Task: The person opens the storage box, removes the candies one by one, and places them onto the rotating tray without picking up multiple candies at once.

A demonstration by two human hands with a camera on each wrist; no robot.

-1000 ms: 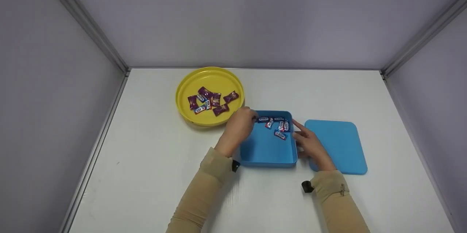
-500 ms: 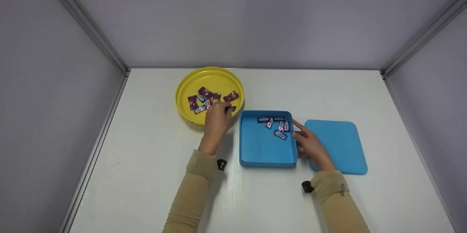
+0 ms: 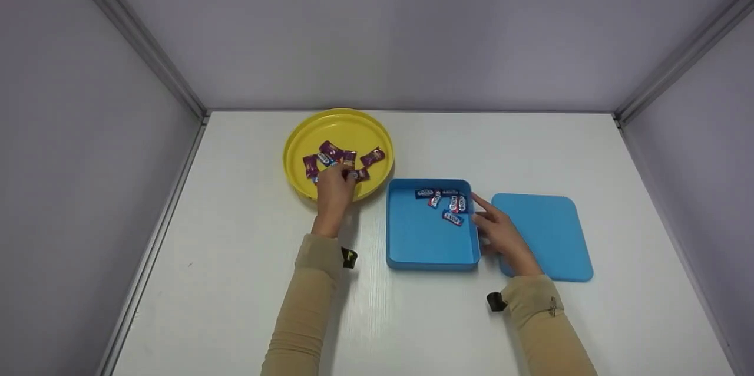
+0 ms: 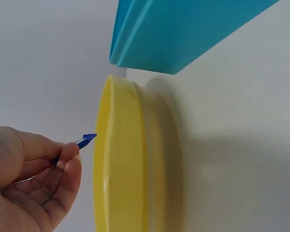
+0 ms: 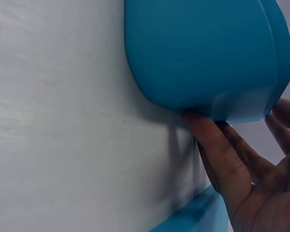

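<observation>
On the white table (image 3: pixel 235 282), by item:

Left hand (image 3: pixel 334 190): over the near rim of the yellow tray (image 3: pixel 297 146); fingers curled, thumb and fingertips pinching a blue-wrapped candy (image 4: pixel 84 141), as seen from the left wrist view.
Blue-wrapped candy: held just above the tray's rim, one crimped end sticking out past the fingertips; rest hidden by the fingers.
Yellow tray: round, at the far left of the table, just left of the blue box (image 3: pixel 421 240); rim close to the box's far left corner.
Purple candies (image 3: pixel 341 159): loose cluster inside the tray, just beyond the left hand; a few blue-and-white wrappers mixed in.
Right hand (image 3: pixel 500 234): between the blue box and the blue lid (image 3: pixel 548 234); fingers straight and slightly spread, resting against the right wall of the box, nothing gripped. From the right wrist view, one fingertip touching the edge of the lid.
Blue box: open, square, at the table's middle.
Blue candies in box (image 3: pixel 446 204): small group lying near the far right corner of the box floor.
Blue lid: flat on the table, just right of the box, rounded corners.
Sleeves (image 3: pixel 306 311): tan, covering both forearms to the wrists.
</observation>
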